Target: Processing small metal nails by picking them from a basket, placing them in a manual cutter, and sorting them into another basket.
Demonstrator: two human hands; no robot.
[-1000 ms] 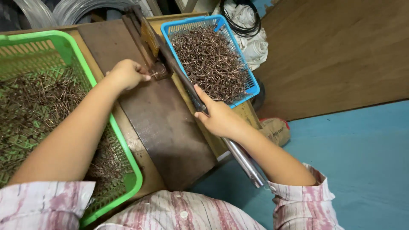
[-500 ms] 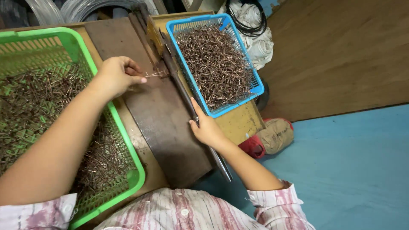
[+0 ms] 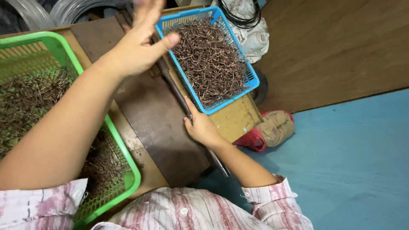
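Your right hand gripped the metal lever beside the blue basket; your left hand hovered open-fingered.

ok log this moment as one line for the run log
left hand: raised, open, over blue plastic basket of bent copper wire pieces | right hand: gripping long metal lever handle | green plastic basket at left
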